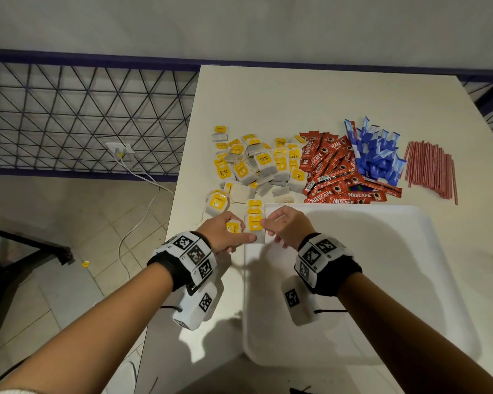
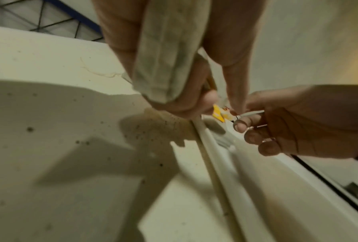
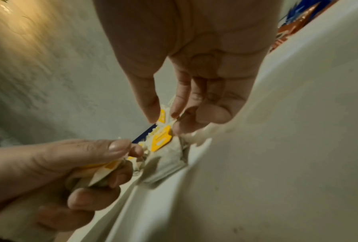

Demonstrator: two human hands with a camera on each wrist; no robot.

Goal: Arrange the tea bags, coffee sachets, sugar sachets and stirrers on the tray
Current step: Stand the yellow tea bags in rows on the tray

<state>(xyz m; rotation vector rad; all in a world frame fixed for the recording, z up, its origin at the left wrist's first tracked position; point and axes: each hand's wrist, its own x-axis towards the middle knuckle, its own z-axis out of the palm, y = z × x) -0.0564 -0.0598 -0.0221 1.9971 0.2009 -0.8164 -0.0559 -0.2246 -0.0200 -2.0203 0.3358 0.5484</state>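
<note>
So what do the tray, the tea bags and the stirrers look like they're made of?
Tray: probably moulded plastic; plain white, smooth, with a rounded raised rim.
Tea bags: thin off-white filter paper with darker contents showing through, plus yellow printed card tags and thread.
Stirrers: thin, uniform red-and-white striped sticks; plastic or paper, the pictures can't settle which.

On the table point(image 1: 310, 92), the tray point(image 1: 410, 280) sits at the near edge. Behind it, left to right, lie the tea bags point(image 1: 254, 163), coffee sachets point(image 1: 333, 172), sugar sachets point(image 1: 377, 152) and stirrers point(image 1: 430, 169). A few tea bags point(image 1: 254, 220) overlap the tray's far left corner.
</note>
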